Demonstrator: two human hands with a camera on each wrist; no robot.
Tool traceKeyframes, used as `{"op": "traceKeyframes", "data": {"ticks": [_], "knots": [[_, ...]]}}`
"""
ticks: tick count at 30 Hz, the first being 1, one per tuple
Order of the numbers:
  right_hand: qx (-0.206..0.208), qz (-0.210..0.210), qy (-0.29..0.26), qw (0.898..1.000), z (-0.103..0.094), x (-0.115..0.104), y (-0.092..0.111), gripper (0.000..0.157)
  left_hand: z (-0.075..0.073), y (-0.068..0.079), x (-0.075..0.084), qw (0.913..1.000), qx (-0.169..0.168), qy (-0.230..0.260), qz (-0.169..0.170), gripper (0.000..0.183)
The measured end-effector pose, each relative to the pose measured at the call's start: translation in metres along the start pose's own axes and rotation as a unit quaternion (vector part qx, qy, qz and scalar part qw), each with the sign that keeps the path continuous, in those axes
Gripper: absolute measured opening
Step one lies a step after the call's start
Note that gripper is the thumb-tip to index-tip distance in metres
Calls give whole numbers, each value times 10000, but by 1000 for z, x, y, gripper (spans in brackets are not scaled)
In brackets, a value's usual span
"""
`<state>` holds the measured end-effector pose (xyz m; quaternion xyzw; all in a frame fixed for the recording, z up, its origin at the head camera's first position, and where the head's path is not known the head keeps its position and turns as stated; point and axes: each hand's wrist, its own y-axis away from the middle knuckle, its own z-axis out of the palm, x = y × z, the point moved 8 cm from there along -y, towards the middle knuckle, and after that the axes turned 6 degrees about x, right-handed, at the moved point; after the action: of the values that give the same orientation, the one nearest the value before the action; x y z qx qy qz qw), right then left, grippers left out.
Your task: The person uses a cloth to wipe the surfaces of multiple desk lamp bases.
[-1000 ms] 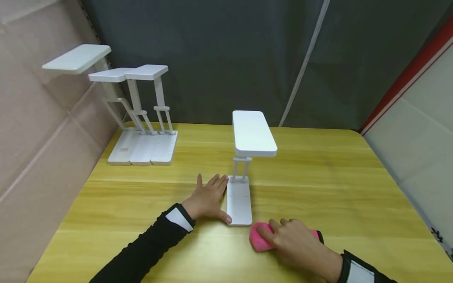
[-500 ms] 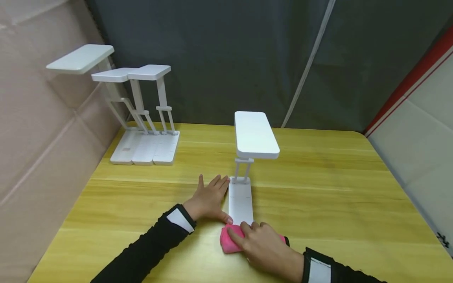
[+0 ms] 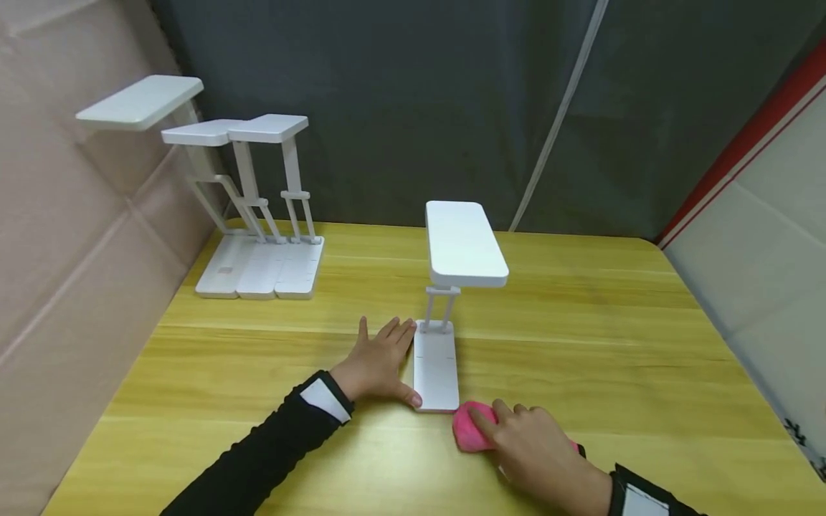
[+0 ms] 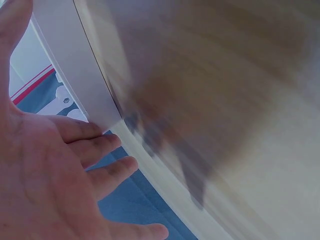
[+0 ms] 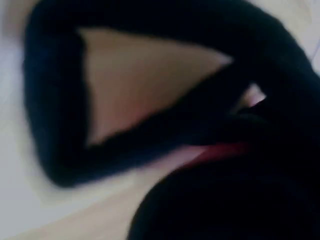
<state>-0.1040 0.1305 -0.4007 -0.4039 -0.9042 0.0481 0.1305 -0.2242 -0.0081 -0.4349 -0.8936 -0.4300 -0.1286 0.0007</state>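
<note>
Three wh. stands [image 3: 260, 269] are positioned side by side at L rear of tbl. [image 3: 645, 322]. L hand [image 3: 379, 367], fingers spread wide, contacts L edge of the base of a single wh. stand [image 3: 467, 244], located approx. mid-tbl. R hand [image 3: 538, 450] grips pink cloth [image 3: 470, 430] at base's near R corner; cloth-to-base contact cannot be confirmed.
</note>
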Motion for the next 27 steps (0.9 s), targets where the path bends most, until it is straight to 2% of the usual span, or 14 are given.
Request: {"op": "traceKeyframes", "data": {"ticks": [2, 5, 8, 10, 12, 15, 18, 23, 27], "knots": [[6, -196, 321, 9993, -3, 4, 2, 44, 0, 1, -1, 10000, 10, 18, 11, 123], [156, -863, 498, 9949, -8, -7, 0, 41, 2, 2, -2, 10000, 13, -25, 29, 124], [288, -1536, 258, 9874, -10, -33, -9, 40, 3, 2, -3, 9999, 14, -139, -1, 123], [335, -1770, 75, 9836, -8, -52, -17, 42, 2, 1, -2, 9998, 40, -205, -19, 123], [383, -1869, 120, 9816, -4, -66, -26, 43, 2, 1, -1, 9998, 75, -207, 3, 123], [427, -1655, 205, 9851, 4, -72, -36, 44, 1, 0, 3, 9997, 145, -182, 106, 122], [487, -1227, 124, 9912, 9, -64, -40, 47, 2, 0, 5, 9996, 147, -203, 121, 121], [744, -829, -79, 9937, 8, -47, -35, 48, -2, -1, 5, 9995, 208, -237, 60, 120], [658, -640, -144, 9957, 7, -36, -27, 52, -3, -2, 3, 9996, 217, -172, -13, 122]]}}
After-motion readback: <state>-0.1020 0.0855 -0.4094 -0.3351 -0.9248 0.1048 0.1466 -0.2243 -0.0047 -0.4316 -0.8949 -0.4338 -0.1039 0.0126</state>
